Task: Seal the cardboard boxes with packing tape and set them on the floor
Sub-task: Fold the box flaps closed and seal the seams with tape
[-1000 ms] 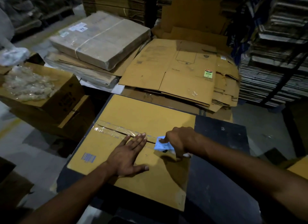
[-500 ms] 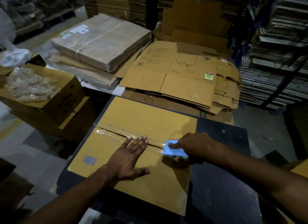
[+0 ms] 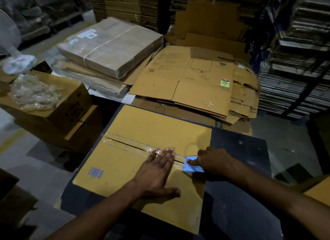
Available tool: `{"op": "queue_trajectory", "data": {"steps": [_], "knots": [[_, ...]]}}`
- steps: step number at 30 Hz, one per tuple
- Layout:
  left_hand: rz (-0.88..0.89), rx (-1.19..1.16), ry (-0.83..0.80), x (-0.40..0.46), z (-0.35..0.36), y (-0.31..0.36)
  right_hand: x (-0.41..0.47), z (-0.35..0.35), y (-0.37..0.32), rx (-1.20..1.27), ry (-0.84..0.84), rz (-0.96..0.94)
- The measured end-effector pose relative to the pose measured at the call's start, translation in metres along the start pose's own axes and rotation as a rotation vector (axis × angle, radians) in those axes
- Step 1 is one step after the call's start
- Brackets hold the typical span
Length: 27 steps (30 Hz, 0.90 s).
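Note:
A yellow-brown cardboard box lies on a dark table with its two top flaps closed. A strip of clear packing tape runs along the seam from the left edge toward the right. My left hand presses flat on the near flap, its fingertips on the tape. My right hand grips a light blue tape dispenser at the right end of the seam, near the box's right edge.
Behind the table lies a pile of flattened cartons. A strapped bundle rests on more flat board at the back left. An open box with crumpled plastic stands at the left. Stacks of board fill the right. Grey floor shows at left.
My right hand has drawn the dispenser to the right along the seam, laying more tape. My left hand has stayed flat on the near flap.

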State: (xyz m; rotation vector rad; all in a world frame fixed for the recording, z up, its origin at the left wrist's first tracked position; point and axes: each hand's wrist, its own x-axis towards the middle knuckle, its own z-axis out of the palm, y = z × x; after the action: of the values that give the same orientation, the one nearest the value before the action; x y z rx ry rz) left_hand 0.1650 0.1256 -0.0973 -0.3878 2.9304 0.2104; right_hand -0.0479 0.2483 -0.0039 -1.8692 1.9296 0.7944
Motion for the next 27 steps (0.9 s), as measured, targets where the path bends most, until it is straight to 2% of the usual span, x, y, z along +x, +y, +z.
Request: {"op": "queue_trajectory", "data": {"steps": [5, 9, 13, 20, 27], "knots": [[0.054, -0.064, 0.039, 0.014, 0.021, 0.027, -0.003, 0.008, -0.002, 0.113, 0.098, -0.043], [0.063, -0.011, 0.076, 0.002, 0.022, -0.001, -0.003, 0.006, 0.005, 0.162, 0.104, -0.042], [0.064, 0.012, 0.037, -0.004, 0.015, -0.021, 0.004, -0.002, -0.003, 0.203, 0.157, -0.065], [0.065, 0.013, 0.021, -0.006, 0.017, -0.021, -0.008, 0.007, 0.006, 0.249, 0.104, -0.047], [0.077, -0.002, 0.044, -0.006, 0.017, -0.023, -0.029, 0.013, 0.016, 0.246, 0.146, -0.039]]}}
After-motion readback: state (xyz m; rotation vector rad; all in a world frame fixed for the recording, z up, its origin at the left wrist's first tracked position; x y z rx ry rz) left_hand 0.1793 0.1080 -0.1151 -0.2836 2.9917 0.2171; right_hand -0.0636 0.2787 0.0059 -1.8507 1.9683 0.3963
